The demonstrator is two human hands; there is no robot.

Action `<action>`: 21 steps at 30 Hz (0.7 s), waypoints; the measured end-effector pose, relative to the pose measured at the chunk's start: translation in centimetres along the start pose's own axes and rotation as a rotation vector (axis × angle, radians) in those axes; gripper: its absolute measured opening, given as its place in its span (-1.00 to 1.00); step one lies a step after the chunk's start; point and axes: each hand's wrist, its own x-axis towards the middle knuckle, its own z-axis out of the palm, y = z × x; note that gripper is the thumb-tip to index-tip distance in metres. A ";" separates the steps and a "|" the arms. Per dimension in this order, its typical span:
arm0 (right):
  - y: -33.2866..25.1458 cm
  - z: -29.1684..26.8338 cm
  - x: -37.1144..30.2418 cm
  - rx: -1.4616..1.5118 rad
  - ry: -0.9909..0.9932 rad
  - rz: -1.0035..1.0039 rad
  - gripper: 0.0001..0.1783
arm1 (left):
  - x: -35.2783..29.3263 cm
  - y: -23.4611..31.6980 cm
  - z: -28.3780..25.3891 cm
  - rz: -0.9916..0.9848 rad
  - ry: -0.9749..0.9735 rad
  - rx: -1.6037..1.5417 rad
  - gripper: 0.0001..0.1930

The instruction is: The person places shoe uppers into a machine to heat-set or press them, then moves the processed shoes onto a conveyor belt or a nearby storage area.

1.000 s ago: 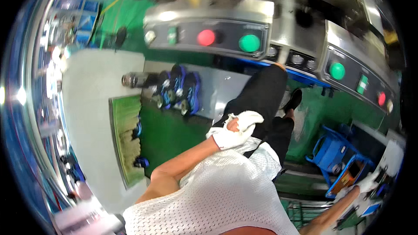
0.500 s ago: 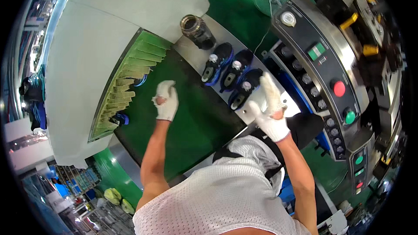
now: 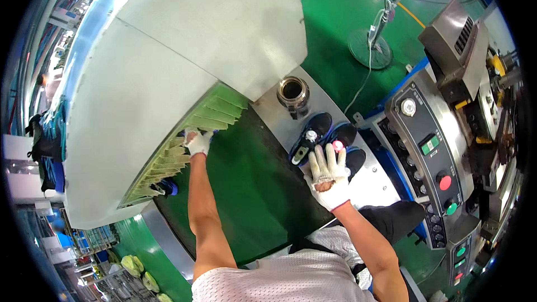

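Note:
My left hand [image 3: 197,143], in a white glove, reaches into the strips of the green curtain [image 3: 210,113]. Blue edges of a dark shoe [image 3: 215,132] show beside it; its fingers are mostly hidden, so its grip cannot be made out. My right hand [image 3: 329,179], also gloved, is open with fingers stretched out over several black and blue shoes on the metal ledge, partly covering them. The leftmost shoe [image 3: 311,136] shows best, with a whitish wad in its opening. Another shoe [image 3: 166,187] pokes out under the curtain's lower end.
The green conveyor belt [image 3: 246,190] runs out from under the pale machine housing [image 3: 162,89]. An open metal flask [image 3: 293,96] stands on the metal ledge [image 3: 268,90]. Rightward is a control panel [image 3: 430,145] with buttons; a fan stand [image 3: 370,47] stands beyond.
My left hand has moved from above the belt to the curtain and the shoe there. My right hand has shifted left over the shoes, fingers spread. The view has shifted too.

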 end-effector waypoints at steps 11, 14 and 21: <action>0.8 -1.2 -1.5 -0.040 -0.002 0.040 -0.20 | -22.1 10.6 -14.0 0.411 -0.324 -0.492 -0.42; 1.7 -2.0 -2.6 0.069 0.111 -0.012 -0.22 | -31.0 12.0 -13.5 0.372 -0.399 -0.699 -0.29; 1.0 -10.3 -8.7 0.746 0.202 -0.194 -0.22 | -32.2 11.6 -15.9 0.198 -0.560 -0.768 -0.33</action>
